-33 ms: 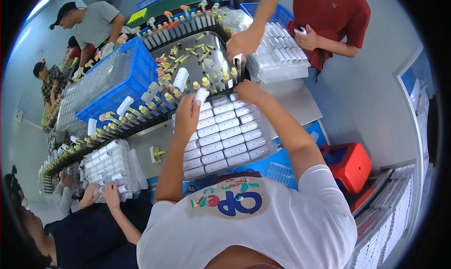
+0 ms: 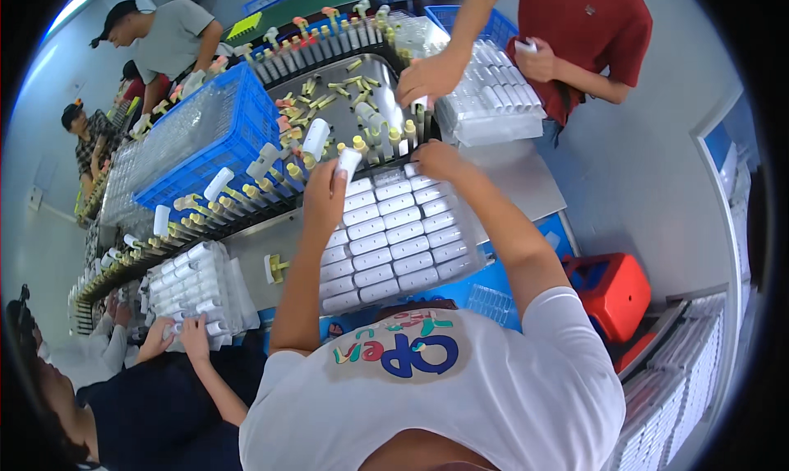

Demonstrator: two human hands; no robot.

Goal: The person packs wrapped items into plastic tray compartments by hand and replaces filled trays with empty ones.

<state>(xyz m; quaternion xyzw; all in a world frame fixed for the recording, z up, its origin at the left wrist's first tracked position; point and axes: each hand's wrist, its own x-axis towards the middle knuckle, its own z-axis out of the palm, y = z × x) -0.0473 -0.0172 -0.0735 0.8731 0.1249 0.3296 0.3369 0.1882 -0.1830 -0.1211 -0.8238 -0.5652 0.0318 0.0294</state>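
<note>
My left hand (image 2: pixel 325 198) is closed round a white plastic casing (image 2: pixel 348 162), held tilted above the far left part of a clear plastic tray (image 2: pixel 474 233). Rows of white casings (image 2: pixel 399 219) fill most of that tray. At its far edge, the bent fingers of my right hand (image 2: pixel 440 160) are closed on another white casing (image 2: pixel 412 170), partly hidden by them. Just beyond stands a black rack (image 2: pixel 279 200) of upright dark holders with yellow tops. A white casing (image 2: pixel 316 139) leans on one of its pieces.
A metal tray (image 2: pixel 380 70) holds loose yellow-green pieces. A blue crate (image 2: pixel 255 109) stands left of it. Across the table, a co-worker's hand (image 2: pixel 431 78) reaches over the rack, near stacked trays (image 2: pixel 495 126). At left, another person's hands (image 2: pixel 194 339) touch a casing tray. A red box (image 2: pixel 612 294) stands right.
The casing in my left hand has shifted slightly left and up. My right hand stays at the tray's far edge. The co-worker's hand opposite has barely moved.
</note>
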